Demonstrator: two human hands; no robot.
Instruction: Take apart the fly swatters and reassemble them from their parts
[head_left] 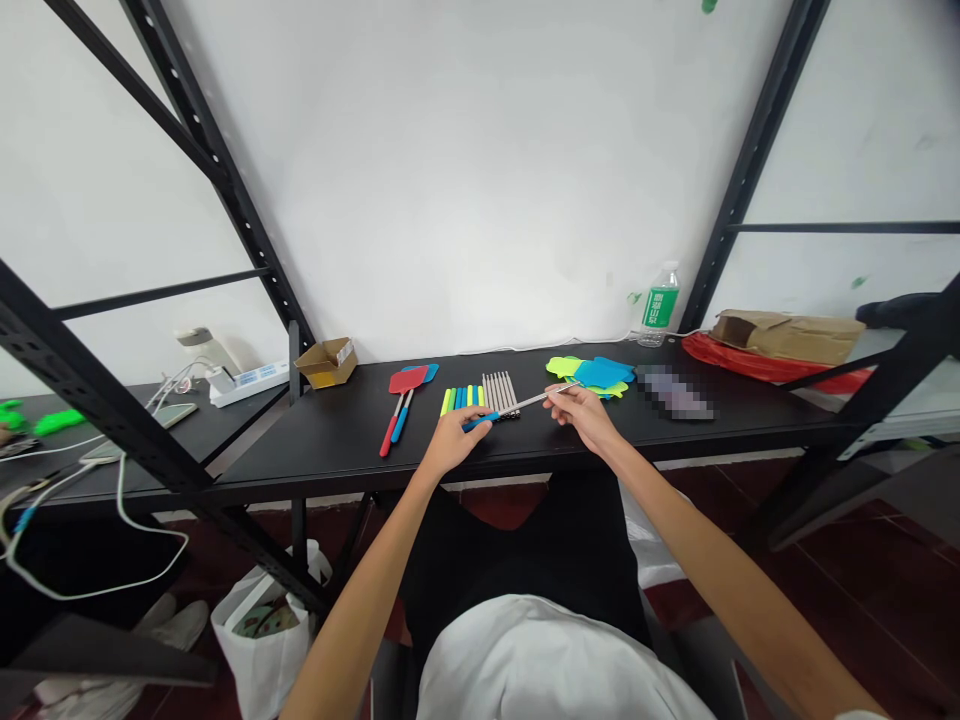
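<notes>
My left hand [459,438] is closed around the blue handle [480,422] of a metal rod [525,402]. At the rod's other end, my right hand [576,408] pinches the thin tip. Behind my left hand lies a row of yellow-green and blue handles [460,397], with several bare metal rods [498,390] beside it. A pile of loose yellow-green and blue fly swatter heads [604,373] rests just beyond my right hand. Farther left lie two whole fly swatters, a red one [407,380] and a blue one [403,415], partly overlapping.
A small open cardboard box [327,364] stands at the back left of the black table [322,440]. At the back right are a water bottle [659,308] and a blurred-out item [675,392]. Black shelf posts [232,200] rise at the sides, and a power strip [251,382] lies left.
</notes>
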